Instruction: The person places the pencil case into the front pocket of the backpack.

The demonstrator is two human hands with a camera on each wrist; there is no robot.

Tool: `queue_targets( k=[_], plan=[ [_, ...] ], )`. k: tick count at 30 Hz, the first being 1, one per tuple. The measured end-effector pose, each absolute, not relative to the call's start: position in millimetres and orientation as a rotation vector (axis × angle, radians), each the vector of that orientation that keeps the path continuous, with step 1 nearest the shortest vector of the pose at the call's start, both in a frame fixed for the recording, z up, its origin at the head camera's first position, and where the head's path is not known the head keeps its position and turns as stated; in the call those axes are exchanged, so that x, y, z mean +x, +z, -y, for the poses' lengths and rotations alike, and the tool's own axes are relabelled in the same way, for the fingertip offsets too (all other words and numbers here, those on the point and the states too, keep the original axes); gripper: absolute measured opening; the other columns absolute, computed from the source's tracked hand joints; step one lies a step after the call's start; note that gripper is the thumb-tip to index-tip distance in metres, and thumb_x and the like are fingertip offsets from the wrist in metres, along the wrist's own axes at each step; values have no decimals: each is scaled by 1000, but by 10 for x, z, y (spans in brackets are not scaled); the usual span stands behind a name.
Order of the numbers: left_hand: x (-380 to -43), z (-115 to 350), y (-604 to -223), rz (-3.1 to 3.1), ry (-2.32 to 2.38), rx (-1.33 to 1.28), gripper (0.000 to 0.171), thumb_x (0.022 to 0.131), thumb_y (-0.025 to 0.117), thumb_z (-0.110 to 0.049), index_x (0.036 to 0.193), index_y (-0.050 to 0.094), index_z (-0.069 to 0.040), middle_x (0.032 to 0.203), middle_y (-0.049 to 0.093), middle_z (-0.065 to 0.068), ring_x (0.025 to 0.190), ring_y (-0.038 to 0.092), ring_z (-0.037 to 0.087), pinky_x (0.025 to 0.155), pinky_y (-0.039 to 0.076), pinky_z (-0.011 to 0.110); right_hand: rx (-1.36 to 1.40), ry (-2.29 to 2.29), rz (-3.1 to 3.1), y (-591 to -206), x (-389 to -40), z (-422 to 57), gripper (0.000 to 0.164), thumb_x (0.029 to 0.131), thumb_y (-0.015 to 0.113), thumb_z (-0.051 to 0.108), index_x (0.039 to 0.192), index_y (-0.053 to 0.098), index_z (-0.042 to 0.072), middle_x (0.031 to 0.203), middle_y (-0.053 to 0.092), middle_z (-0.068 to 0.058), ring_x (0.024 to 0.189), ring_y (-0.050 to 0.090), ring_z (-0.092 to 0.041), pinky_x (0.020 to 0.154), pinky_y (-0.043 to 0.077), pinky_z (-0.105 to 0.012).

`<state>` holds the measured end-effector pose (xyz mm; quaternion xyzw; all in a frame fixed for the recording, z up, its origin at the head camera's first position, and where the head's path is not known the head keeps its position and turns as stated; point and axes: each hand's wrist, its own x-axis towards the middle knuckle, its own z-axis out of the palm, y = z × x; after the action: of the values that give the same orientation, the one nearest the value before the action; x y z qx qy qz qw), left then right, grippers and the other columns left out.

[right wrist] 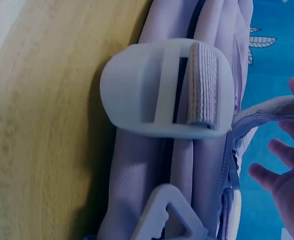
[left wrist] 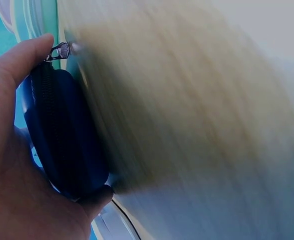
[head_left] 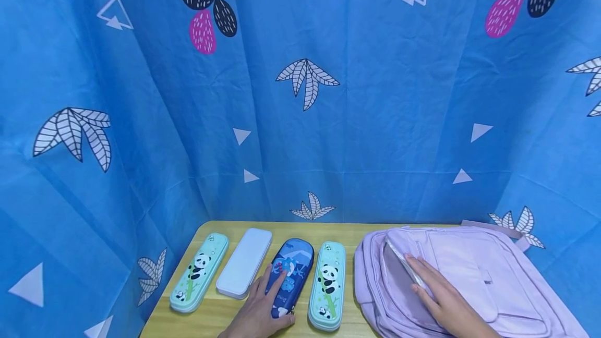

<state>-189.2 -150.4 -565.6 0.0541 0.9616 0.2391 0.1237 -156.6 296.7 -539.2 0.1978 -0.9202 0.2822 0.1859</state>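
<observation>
A dark blue pencil case with a dinosaur print lies on the table, and my left hand grips it by its sides. The left wrist view shows its zipper pull close to my thumb. At the right lies a lilac backpack with one compartment unzipped. My right hand holds the raised edge of that opening; in the right wrist view the zippered edge passes between thumb and fingers. What the compartment contains is hidden.
Right of the blue case is a mint panda pencil case. A white case and another mint panda case lie to its left. Blue patterned cloth hangs behind the wooden table. Pale plastic buckles sit along the backpack's side.
</observation>
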Motion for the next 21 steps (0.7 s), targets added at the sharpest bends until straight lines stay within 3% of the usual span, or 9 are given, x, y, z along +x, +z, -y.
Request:
queue_targets(
  k=[6, 11, 17, 21],
  plan=[
    [-1883, 1507, -5666, -2807, 690, 175, 110, 82, 86, -67, 172, 33, -34, 182, 13, 15, 154, 31, 51, 112, 39, 84, 733, 802, 2514, -5384, -1572, -3004, 64, 105, 67, 2, 166, 46, 9, 164, 55, -12, 152, 18, 25, 116, 16, 4],
    [-1881, 1509, -5668, -2807, 686, 177, 110, 82, 86, -66, 172, 33, -34, 182, 13, 15, 154, 31, 51, 111, 40, 84, 815, 792, 2461, -5371, -1583, -3029, 66, 103, 65, -6, 165, 46, 6, 171, 46, 6, 154, 21, 21, 117, 19, 3],
    [-1888, 1502, -5662, -2797, 694, 142, 109, 81, 87, -66, 171, 33, -35, 182, 12, 16, 155, 30, 51, 113, 39, 84, 761, 832, 2500, -5375, -1583, -3067, 63, 106, 62, -2, 166, 45, 8, 172, 38, 18, 150, 22, 25, 113, 19, 5],
    [-1881, 1487, -5647, -2779, 728, 78, 108, 80, 89, -66, 170, 36, -37, 181, 12, 20, 155, 31, 53, 113, 38, 84, 659, 824, 2582, -5348, -1587, -3096, 62, 107, 64, 3, 166, 46, 12, 169, 46, 4, 144, 29, 20, 109, 28, 2]
  ],
)
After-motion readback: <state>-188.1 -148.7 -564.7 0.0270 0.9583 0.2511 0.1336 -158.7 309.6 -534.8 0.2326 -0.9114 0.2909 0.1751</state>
